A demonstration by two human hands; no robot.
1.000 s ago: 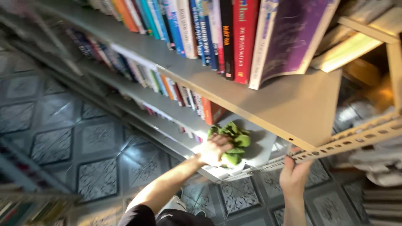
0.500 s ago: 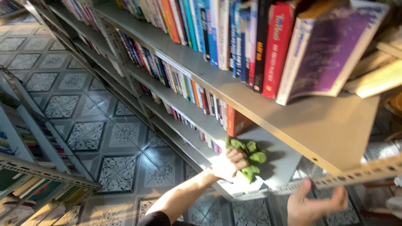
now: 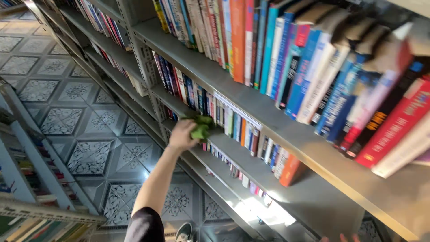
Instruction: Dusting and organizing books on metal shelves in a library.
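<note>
The left hand (image 3: 181, 134) grips a green cloth (image 3: 201, 127) pressed against the books (image 3: 233, 123) on the middle shelf (image 3: 286, 188), while the right hand (image 3: 336, 238), barely visible with grip unclear, rests at the shelf's bare end.

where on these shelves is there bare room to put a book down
The bare shelf right of the orange end book is free, running toward the right fingertips. Further left that row is packed where the left hand presses a green cloth. The upper row is full.
</note>
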